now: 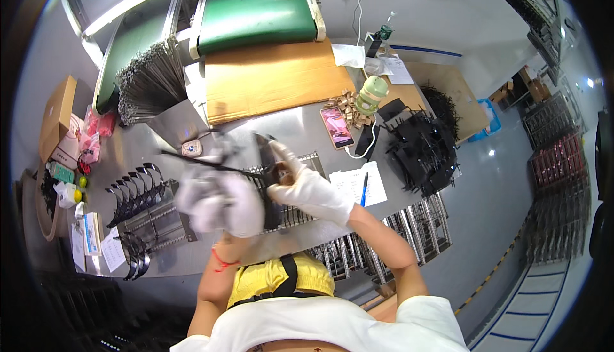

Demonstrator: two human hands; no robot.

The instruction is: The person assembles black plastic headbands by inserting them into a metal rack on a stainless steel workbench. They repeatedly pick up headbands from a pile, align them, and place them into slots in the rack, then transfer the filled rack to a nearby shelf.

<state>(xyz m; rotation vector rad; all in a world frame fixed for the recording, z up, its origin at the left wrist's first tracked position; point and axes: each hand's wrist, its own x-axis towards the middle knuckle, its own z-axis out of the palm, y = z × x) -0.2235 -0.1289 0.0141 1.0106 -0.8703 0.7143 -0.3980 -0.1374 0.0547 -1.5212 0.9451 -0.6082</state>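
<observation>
Rod [198,161] betw. left hand [220,201] fingers, blurred.

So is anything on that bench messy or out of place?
Mostly orderly, but small wooden blocks lie in a loose, scattered heap beside the phone, and black parts are piled in a tangle at the right. The left hand is motion-blurred; the right hand holds a dark piece.

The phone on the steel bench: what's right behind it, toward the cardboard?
Behind the phone lies a heap of small tan blocks, then the cardboard sheet. A pale green bottle covers the heap's right side, so its extent there is hidden.
</observation>
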